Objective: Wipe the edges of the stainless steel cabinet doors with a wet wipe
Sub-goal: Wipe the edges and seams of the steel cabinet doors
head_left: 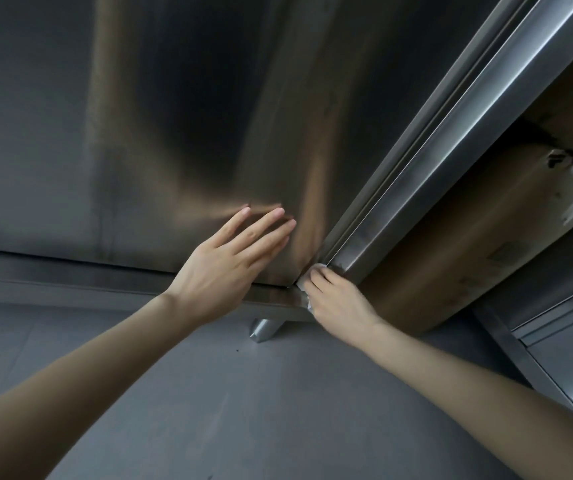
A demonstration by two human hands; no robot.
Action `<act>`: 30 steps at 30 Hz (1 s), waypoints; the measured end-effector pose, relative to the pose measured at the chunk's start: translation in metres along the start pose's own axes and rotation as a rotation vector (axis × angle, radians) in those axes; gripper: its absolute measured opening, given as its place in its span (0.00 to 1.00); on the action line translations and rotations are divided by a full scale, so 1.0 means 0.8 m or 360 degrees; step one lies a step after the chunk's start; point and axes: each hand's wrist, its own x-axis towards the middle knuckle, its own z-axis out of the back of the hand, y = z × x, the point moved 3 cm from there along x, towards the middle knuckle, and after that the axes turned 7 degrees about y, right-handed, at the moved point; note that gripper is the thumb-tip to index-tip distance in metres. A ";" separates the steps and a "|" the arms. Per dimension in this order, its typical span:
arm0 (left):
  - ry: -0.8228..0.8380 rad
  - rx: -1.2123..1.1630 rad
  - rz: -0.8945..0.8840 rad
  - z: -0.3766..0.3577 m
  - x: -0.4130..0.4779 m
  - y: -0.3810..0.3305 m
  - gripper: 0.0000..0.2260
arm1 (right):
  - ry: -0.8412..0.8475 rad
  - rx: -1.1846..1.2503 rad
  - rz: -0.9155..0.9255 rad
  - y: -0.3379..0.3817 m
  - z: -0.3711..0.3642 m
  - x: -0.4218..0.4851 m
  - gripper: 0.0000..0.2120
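A stainless steel cabinet door [174,133] fills the upper left of the view. Its right edge [416,133] runs diagonally down to a bottom corner near the middle. My left hand [229,265] lies flat on the door's lower part with fingers straight. At that bottom corner my right hand [337,299] grips a white wet wipe [307,287] and presses it against the edge. Most of the wipe is hidden under the fingers.
The cabinet's bottom rail [70,271] runs along the lower left, with a metal leg [266,329] standing on the grey floor [243,410]. Right of the edge the cabinet is open, showing brown cardboard boxes [468,237]. Another steel frame [537,358] stands at the far right.
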 end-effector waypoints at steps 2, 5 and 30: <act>0.0001 -0.0028 -0.0020 0.000 -0.002 0.004 0.29 | -0.0142 0.0115 -0.0017 -0.025 0.012 -0.004 0.10; -0.0006 -0.0046 -0.0014 0.001 -0.001 0.005 0.29 | -0.0422 0.0257 -0.0202 -0.084 0.032 -0.023 0.12; 0.0315 -0.0201 0.0008 0.078 0.028 0.008 0.31 | -0.0498 0.0526 -0.0620 -0.175 0.098 -0.047 0.12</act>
